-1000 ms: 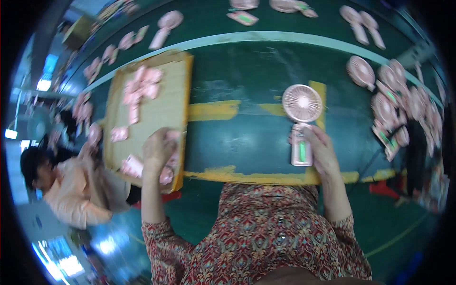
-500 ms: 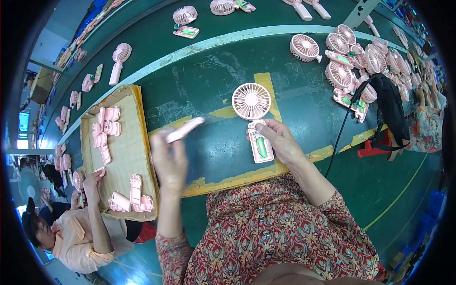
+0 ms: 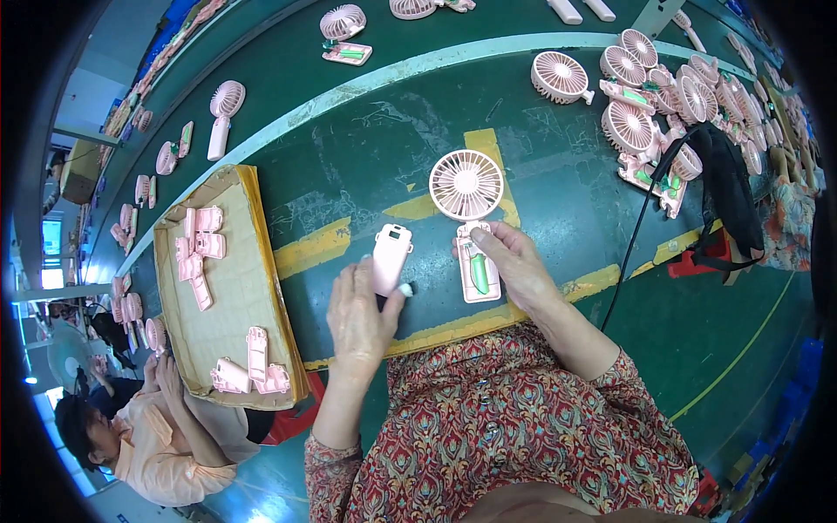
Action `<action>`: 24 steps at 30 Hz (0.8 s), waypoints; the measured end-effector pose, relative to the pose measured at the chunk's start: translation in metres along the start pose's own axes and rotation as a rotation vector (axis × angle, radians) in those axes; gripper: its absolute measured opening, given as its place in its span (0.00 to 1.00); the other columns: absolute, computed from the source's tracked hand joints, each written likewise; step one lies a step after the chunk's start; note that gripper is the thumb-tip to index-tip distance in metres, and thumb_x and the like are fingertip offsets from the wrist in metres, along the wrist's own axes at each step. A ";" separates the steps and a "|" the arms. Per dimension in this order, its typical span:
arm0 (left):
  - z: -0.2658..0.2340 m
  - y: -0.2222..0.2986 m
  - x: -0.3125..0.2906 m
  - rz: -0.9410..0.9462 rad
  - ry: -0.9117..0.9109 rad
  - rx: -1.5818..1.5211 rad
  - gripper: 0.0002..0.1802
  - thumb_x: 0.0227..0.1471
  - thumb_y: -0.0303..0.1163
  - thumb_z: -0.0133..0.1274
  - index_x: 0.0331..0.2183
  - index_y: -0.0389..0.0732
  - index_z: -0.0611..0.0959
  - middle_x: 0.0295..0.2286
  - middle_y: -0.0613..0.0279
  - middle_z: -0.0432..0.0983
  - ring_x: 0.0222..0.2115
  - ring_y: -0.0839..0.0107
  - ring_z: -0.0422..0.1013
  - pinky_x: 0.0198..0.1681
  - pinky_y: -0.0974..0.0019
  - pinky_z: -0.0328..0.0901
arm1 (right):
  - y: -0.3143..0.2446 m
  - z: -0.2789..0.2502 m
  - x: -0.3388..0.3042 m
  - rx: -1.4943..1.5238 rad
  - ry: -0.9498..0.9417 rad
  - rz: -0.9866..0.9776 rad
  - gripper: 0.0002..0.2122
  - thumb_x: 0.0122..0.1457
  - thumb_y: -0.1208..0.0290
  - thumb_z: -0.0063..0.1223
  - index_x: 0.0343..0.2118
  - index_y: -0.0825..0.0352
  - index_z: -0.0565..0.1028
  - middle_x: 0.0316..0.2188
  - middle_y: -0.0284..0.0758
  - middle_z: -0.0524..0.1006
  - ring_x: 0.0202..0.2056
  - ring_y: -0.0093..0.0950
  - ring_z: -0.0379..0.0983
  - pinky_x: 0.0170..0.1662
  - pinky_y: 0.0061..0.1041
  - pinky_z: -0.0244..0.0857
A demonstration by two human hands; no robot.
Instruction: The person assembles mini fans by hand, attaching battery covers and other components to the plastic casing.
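Observation:
A pale pink handheld fan lies face up on the green tabletop, its round grille head (image 3: 466, 185) pointing away from me. Its opened handle (image 3: 479, 275) shows a green, battery-like cylinder inside. My right hand (image 3: 516, 266) grips this handle from the right, thumb pressed on its upper part and fingers curled behind the edge. To the left, my left hand (image 3: 359, 314) holds a pink handle cover (image 3: 391, 258) by its lower end, between thumb and fingers. The cover shows its smooth outer side and a small square opening near the top. Something white covers my left thumb tip.
A shallow cardboard tray (image 3: 253, 296) with several pink handle covers stands at the left. Many pink fans (image 3: 689, 100) are heaped at the right, beside a black strap (image 3: 728, 192) and cable. More fans lie beyond the pale rail (image 3: 349, 87). A co-worker (image 3: 166, 427) sits at the left.
My left hand has brought the handle cover rightward and down, turning it upright beside the fan. My right hand keeps its grip. The co-worker's hand has moved away from the tray.

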State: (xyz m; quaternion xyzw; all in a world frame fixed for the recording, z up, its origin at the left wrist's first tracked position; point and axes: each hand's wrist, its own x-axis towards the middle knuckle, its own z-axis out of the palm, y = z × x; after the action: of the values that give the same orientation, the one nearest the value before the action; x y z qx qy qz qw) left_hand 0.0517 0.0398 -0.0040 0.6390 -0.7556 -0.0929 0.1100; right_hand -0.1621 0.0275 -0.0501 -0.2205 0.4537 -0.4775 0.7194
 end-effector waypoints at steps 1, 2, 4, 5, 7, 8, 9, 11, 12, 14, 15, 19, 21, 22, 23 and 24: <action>0.005 0.003 0.000 -0.024 -0.046 0.002 0.28 0.37 0.34 0.61 0.41 0.31 0.73 0.36 0.46 0.69 0.37 0.50 0.68 0.42 0.55 0.64 | -0.001 0.001 0.000 0.004 -0.001 0.001 0.13 0.61 0.66 0.46 0.41 0.71 0.69 0.32 0.38 0.77 0.31 0.21 0.75 0.33 0.19 0.71; 0.007 0.005 0.002 -0.063 -0.019 -0.016 0.25 0.37 0.35 0.61 0.37 0.31 0.73 0.32 0.47 0.69 0.35 0.51 0.69 0.40 0.55 0.64 | -0.002 0.001 -0.001 0.004 -0.012 0.007 0.13 0.61 0.66 0.46 0.41 0.71 0.69 0.33 0.38 0.77 0.31 0.21 0.75 0.33 0.19 0.71; 0.006 0.008 0.010 -0.109 -0.076 -0.057 0.25 0.37 0.36 0.61 0.36 0.31 0.74 0.31 0.48 0.70 0.34 0.52 0.70 0.38 0.55 0.65 | -0.001 -0.002 -0.001 0.010 -0.013 0.010 0.13 0.61 0.65 0.46 0.41 0.71 0.69 0.33 0.38 0.77 0.31 0.21 0.75 0.34 0.19 0.71; 0.003 0.010 0.013 -0.160 -0.128 -0.100 0.24 0.36 0.37 0.61 0.35 0.31 0.74 0.30 0.48 0.71 0.32 0.53 0.71 0.37 0.56 0.65 | 0.000 -0.003 -0.001 0.013 -0.014 0.021 0.13 0.61 0.65 0.46 0.42 0.71 0.69 0.34 0.38 0.77 0.32 0.21 0.74 0.35 0.19 0.71; -0.003 0.018 0.014 -0.287 -0.252 -0.267 0.24 0.36 0.38 0.60 0.34 0.31 0.74 0.26 0.50 0.74 0.27 0.55 0.72 0.34 0.57 0.67 | 0.001 -0.005 0.000 0.025 -0.007 0.029 0.14 0.61 0.65 0.46 0.43 0.71 0.69 0.34 0.38 0.76 0.33 0.21 0.74 0.36 0.19 0.70; -0.007 0.024 0.014 -0.255 -0.241 -0.284 0.24 0.37 0.39 0.59 0.34 0.31 0.73 0.25 0.49 0.76 0.25 0.56 0.74 0.33 0.59 0.68 | 0.001 -0.006 0.001 0.042 -0.027 0.023 0.13 0.61 0.66 0.46 0.43 0.71 0.69 0.35 0.35 0.76 0.34 0.20 0.73 0.36 0.18 0.69; -0.009 0.030 0.013 -0.254 -0.241 -0.327 0.24 0.38 0.39 0.59 0.34 0.31 0.73 0.26 0.49 0.76 0.26 0.56 0.74 0.34 0.59 0.68 | 0.001 -0.006 0.000 0.058 -0.051 0.019 0.13 0.61 0.66 0.46 0.43 0.70 0.69 0.35 0.33 0.75 0.34 0.18 0.72 0.36 0.17 0.68; -0.008 0.040 0.012 -0.253 -0.248 -0.431 0.26 0.39 0.38 0.59 0.36 0.30 0.71 0.27 0.48 0.77 0.27 0.58 0.75 0.34 0.61 0.69 | 0.000 -0.008 -0.001 0.057 -0.065 0.023 0.14 0.61 0.66 0.47 0.44 0.70 0.68 0.36 0.33 0.74 0.35 0.17 0.71 0.38 0.17 0.68; -0.008 0.045 0.011 -0.239 -0.249 -0.479 0.26 0.39 0.37 0.59 0.37 0.29 0.70 0.27 0.48 0.77 0.27 0.59 0.75 0.33 0.61 0.69 | -0.001 -0.009 -0.002 0.050 -0.081 0.028 0.15 0.61 0.65 0.47 0.45 0.70 0.68 0.36 0.33 0.74 0.37 0.17 0.71 0.39 0.17 0.67; -0.005 0.052 0.009 -0.171 -0.247 -0.516 0.26 0.41 0.35 0.58 0.40 0.30 0.68 0.26 0.49 0.77 0.25 0.60 0.76 0.31 0.61 0.69 | -0.003 -0.009 -0.005 0.087 -0.097 0.040 0.15 0.61 0.65 0.46 0.46 0.70 0.67 0.37 0.32 0.73 0.38 0.18 0.70 0.40 0.18 0.67; -0.004 0.055 0.009 -0.168 -0.251 -0.512 0.26 0.41 0.35 0.58 0.40 0.30 0.68 0.26 0.49 0.77 0.25 0.60 0.76 0.31 0.61 0.69 | -0.004 -0.010 -0.005 0.118 -0.113 0.053 0.16 0.61 0.65 0.46 0.47 0.70 0.67 0.38 0.32 0.73 0.39 0.18 0.69 0.42 0.19 0.66; 0.003 0.064 0.008 -0.106 -0.289 -0.472 0.30 0.42 0.35 0.56 0.45 0.33 0.64 0.23 0.52 0.77 0.20 0.59 0.75 0.26 0.60 0.69 | -0.003 -0.015 -0.003 0.143 -0.170 0.075 0.17 0.62 0.66 0.44 0.50 0.70 0.65 0.39 0.32 0.72 0.41 0.19 0.68 0.44 0.20 0.65; 0.005 0.068 0.008 -0.050 -0.276 -0.435 0.32 0.42 0.35 0.56 0.47 0.33 0.63 0.23 0.50 0.76 0.19 0.57 0.75 0.25 0.57 0.69 | -0.002 -0.016 -0.004 0.128 -0.181 0.039 0.17 0.62 0.66 0.43 0.50 0.70 0.65 0.40 0.32 0.72 0.41 0.18 0.68 0.45 0.20 0.65; 0.006 0.069 0.008 -0.047 -0.280 -0.432 0.32 0.42 0.35 0.56 0.47 0.33 0.63 0.23 0.50 0.76 0.19 0.57 0.75 0.25 0.57 0.69 | -0.001 -0.016 -0.004 0.107 -0.196 0.004 0.17 0.63 0.66 0.42 0.51 0.71 0.64 0.41 0.33 0.71 0.42 0.18 0.68 0.45 0.20 0.65; 0.009 0.069 0.009 -0.017 -0.268 -0.386 0.33 0.42 0.35 0.56 0.49 0.33 0.62 0.23 0.48 0.76 0.19 0.56 0.75 0.24 0.56 0.69 | -0.002 -0.015 -0.004 0.111 -0.193 0.003 0.17 0.63 0.66 0.42 0.51 0.71 0.64 0.41 0.33 0.71 0.42 0.18 0.68 0.45 0.20 0.65; 0.010 0.070 0.009 0.012 -0.254 -0.339 0.35 0.42 0.35 0.56 0.50 0.33 0.61 0.23 0.47 0.76 0.19 0.55 0.75 0.23 0.55 0.69 | -0.002 -0.014 -0.004 0.095 -0.195 -0.013 0.17 0.63 0.66 0.41 0.51 0.71 0.64 0.41 0.33 0.71 0.42 0.18 0.67 0.45 0.20 0.64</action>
State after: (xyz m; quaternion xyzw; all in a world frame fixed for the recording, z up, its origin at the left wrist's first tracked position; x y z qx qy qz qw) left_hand -0.0188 0.0429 0.0067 0.5901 -0.7406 -0.2979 0.1203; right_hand -0.1763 0.0321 -0.0534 -0.2344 0.3570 -0.4794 0.7666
